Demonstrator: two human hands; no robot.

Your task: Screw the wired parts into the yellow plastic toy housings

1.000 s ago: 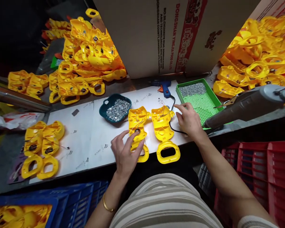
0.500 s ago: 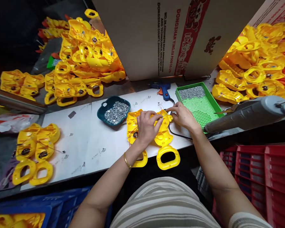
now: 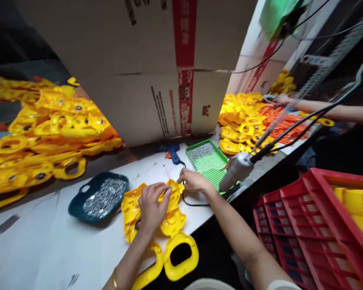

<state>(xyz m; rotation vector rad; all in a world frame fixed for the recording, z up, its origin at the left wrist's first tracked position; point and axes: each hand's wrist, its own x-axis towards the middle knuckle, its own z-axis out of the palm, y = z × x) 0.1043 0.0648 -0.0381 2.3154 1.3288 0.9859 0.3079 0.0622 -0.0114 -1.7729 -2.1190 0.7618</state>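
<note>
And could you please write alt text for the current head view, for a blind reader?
The left hand and right hand are at two open yellow plastic shells on a white work surface, between a dark teal bowl of small metal parts and a green tray; a cardboard box stands behind.

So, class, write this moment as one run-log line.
left hand: over yellow shells; right hand: fingers at shell edge; teal dish: holds small metal parts; blue glue gun: lying beyond shells

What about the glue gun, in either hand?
No, the glue gun lies by the green tray, apart from left hand and right hand.
</note>
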